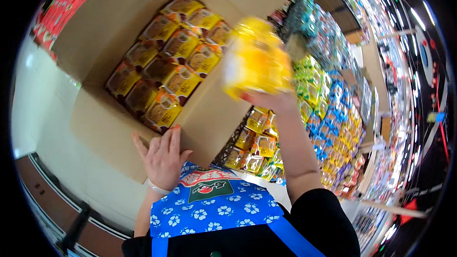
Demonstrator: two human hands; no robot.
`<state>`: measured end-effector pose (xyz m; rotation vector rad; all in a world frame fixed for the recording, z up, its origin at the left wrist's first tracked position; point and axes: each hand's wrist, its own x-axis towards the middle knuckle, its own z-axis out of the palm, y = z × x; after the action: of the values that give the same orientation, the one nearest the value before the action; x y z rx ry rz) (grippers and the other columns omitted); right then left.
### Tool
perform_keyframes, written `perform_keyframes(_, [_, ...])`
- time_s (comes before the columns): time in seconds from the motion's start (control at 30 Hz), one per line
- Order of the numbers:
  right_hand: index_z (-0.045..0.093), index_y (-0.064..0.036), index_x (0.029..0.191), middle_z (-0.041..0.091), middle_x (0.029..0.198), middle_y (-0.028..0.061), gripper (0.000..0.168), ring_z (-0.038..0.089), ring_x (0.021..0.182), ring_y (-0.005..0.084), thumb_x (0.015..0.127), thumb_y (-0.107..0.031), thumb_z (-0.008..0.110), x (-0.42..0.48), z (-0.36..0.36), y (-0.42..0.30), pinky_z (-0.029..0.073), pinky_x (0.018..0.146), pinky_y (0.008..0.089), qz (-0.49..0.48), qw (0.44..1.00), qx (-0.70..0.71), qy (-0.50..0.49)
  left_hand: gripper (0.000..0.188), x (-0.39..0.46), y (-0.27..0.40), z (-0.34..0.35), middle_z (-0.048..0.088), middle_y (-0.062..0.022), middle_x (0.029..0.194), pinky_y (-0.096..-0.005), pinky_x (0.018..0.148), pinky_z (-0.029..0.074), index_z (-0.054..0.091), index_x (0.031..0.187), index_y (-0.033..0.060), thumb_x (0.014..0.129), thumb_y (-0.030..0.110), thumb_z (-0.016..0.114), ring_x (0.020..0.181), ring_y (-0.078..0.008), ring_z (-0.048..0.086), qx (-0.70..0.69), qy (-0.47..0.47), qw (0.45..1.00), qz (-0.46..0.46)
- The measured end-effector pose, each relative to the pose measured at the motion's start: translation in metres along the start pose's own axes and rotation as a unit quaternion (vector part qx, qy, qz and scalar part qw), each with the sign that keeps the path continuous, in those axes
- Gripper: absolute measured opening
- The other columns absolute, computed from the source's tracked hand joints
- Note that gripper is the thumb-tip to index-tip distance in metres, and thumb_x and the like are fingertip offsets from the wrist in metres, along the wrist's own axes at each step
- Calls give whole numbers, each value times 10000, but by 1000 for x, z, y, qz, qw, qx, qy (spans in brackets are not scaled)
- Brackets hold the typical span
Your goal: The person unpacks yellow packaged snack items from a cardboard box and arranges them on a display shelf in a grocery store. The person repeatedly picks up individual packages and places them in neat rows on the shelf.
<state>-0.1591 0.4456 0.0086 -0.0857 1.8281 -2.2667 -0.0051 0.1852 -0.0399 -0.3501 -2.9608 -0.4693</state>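
A large open cardboard carton (pixel 210 114) stands before me, tilted in the view. Inside it, rows of yellow and clear packs (pixel 182 80) of brown food sit closely together. My left hand (pixel 164 160) lies on the carton's near edge with its fingers spread, gripping nothing. Beyond the carton's right wall, my right hand (pixel 275 101) holds up a bright yellow pack (pixel 259 60) from below. Motion blurs this pack, so I cannot tell whether it is one or several together. Part of my right hand is hidden behind it.
A display to the right bears green packs (pixel 309 96), blue packs (pixel 328 116) and teal packs (pixel 317 30). Similar yellow packs (pixel 264 146) lie in a dark crate-like holder beside the carton. Red goods (pixel 68 14) stand at upper left, above pale floor (pixel 57 142).
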Motion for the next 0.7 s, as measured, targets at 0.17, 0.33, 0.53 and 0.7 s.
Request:
perform_keyframes(0.17, [480,-58,1366,630,1258,119,901,593,1222,254,589,-161,924,-170,-98,34,497,1009,414,89,943,-279,158,762,-2,4,10,658,-28,1169,-693,1177,101,532,1402,67,755,385,779,986,-207,589,54,8,998,22])
perform_keyframes(0.33, [444,-7,1375,584,1262,203,930,565,1200,361,595,-283,866,-203,-69,130,451,1052,425,165,886,-401,162,770,-6,4,12,656,-69,1210,-676,1178,118,472,1460,66,818,389,749,1049,-254,591,89,-13,995,38])
perform_keyframes(0.53, [534,27,1293,589,1176,181,535,547,1134,329,792,-135,626,-189,-59,193,398,1003,423,-46,712,-673,193,762,-10,4,15,638,-84,1179,-662,1172,149,393,1517,74,877,346,703,1069,-278,574,122,-18,991,58])
perform_keyframes(0.7, [524,24,1348,577,1132,145,585,542,1092,286,791,-122,620,-188,-57,170,409,961,386,49,681,-722,113,758,-12,6,17,648,-75,1163,-655,1170,161,395,1518,85,883,370,695,1059,-269,581,139,-8,989,57])
